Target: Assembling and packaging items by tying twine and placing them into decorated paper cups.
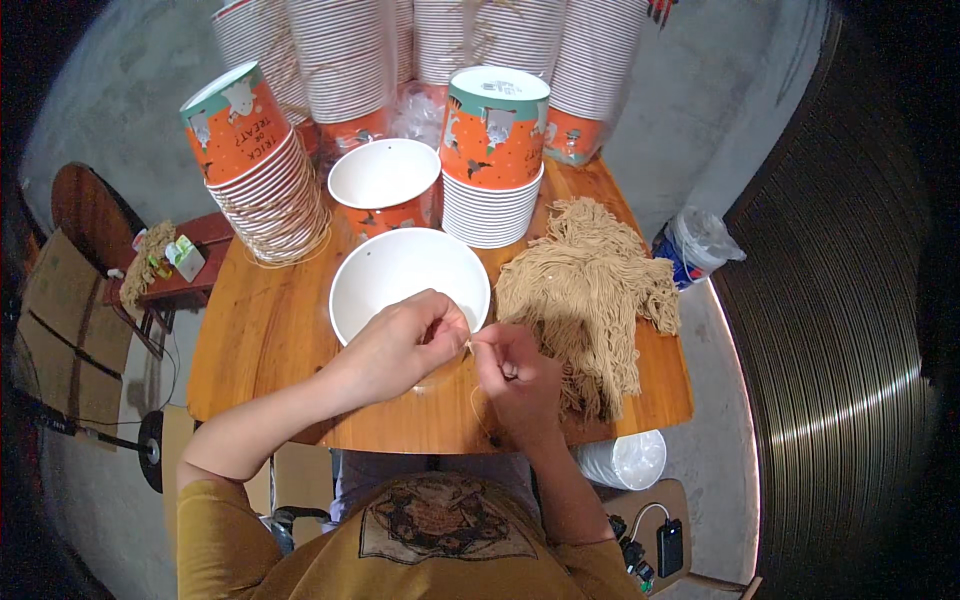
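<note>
My left hand point(400, 340) is closed in a pinch at the near right rim of a white-lined paper bucket point(385, 268). Its fingertips meet those of my right hand point(520, 375), which is also pinched. Between them they hold a thin tan cord point(474, 402), whose loose length hangs in a curve below. Most of the cord within the fingers is hidden. To the right of my right hand lies a big heap of tan cords point(585, 285). Behind the bucket stands another paper bucket point(385, 175), orange outside and white inside.
Upside-down bucket stacks stand at the left point(270, 195), draped with cords, and at the centre point(492, 150). Tall wrapped stacks point(345, 60) line the wooden table's point(270, 370) back. A bin point(690, 245) stands to the right; a white bucket point(635, 460) and a phone point(670, 547) are below.
</note>
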Action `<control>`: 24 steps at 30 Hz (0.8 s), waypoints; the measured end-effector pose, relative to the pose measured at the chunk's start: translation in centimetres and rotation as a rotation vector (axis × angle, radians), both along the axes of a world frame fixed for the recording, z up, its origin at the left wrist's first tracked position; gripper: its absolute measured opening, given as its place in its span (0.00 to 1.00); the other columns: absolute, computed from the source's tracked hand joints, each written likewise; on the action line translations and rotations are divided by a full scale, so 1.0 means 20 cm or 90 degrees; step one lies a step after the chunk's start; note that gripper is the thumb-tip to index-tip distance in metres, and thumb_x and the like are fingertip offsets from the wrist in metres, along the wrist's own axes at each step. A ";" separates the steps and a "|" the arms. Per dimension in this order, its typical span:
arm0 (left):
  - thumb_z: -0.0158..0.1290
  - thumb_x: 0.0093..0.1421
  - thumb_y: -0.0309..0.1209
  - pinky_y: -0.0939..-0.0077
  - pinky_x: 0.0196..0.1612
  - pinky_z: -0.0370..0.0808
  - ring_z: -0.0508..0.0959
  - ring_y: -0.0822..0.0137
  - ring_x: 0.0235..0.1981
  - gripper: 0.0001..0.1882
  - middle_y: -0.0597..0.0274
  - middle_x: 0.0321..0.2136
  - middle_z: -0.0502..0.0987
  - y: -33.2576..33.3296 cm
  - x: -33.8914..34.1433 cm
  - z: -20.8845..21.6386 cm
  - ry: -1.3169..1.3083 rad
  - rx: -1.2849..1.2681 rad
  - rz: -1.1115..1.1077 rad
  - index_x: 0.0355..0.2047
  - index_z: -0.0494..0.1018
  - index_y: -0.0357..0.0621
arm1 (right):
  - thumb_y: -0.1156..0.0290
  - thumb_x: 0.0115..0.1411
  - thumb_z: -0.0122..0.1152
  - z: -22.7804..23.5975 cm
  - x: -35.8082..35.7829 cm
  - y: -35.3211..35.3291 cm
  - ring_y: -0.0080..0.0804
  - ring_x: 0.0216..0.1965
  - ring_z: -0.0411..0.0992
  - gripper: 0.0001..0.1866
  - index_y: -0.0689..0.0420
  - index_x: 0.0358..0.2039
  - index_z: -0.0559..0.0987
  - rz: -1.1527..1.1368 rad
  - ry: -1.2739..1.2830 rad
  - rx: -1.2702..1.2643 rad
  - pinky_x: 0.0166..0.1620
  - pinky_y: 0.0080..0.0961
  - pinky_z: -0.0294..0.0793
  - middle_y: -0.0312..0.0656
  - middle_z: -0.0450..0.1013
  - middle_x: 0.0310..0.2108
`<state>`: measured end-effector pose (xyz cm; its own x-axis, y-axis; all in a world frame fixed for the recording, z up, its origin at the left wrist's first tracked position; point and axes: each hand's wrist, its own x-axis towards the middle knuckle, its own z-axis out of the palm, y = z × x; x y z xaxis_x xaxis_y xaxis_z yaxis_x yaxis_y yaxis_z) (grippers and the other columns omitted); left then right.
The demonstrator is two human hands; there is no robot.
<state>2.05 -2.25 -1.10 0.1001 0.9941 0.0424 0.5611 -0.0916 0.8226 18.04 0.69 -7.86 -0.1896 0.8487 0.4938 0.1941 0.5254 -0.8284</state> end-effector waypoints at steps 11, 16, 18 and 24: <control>0.50 0.61 0.32 0.73 0.33 0.71 0.72 0.69 0.27 0.11 0.59 0.24 0.73 0.00 0.00 -0.01 0.029 -0.002 0.007 0.34 0.70 0.34 | 0.76 0.55 0.58 -0.01 0.02 0.00 0.13 0.17 0.62 0.04 0.55 0.32 0.74 -0.014 -0.010 0.033 0.22 0.16 0.64 0.30 0.66 0.16; 0.50 0.62 0.32 0.72 0.33 0.71 0.73 0.69 0.27 0.10 0.57 0.25 0.74 -0.01 -0.01 -0.02 0.007 0.019 0.002 0.34 0.70 0.35 | 0.78 0.55 0.57 0.01 0.02 -0.01 0.10 0.17 0.59 0.07 0.56 0.35 0.74 -0.002 0.023 -0.031 0.21 0.13 0.59 0.27 0.65 0.16; 0.50 0.62 0.32 0.72 0.32 0.71 0.73 0.69 0.27 0.10 0.57 0.25 0.74 -0.01 -0.01 -0.03 0.004 0.019 0.002 0.34 0.69 0.35 | 0.78 0.54 0.57 0.01 0.02 -0.02 0.10 0.17 0.58 0.07 0.56 0.34 0.74 -0.001 0.021 -0.031 0.21 0.13 0.58 0.27 0.64 0.16; 0.50 0.62 0.32 0.73 0.32 0.71 0.72 0.70 0.27 0.10 0.58 0.25 0.74 0.00 -0.01 -0.05 -0.003 0.034 0.003 0.34 0.69 0.35 | 0.79 0.54 0.57 0.04 0.02 -0.02 0.11 0.17 0.57 0.06 0.56 0.32 0.73 0.016 0.003 -0.052 0.21 0.14 0.58 0.27 0.61 0.15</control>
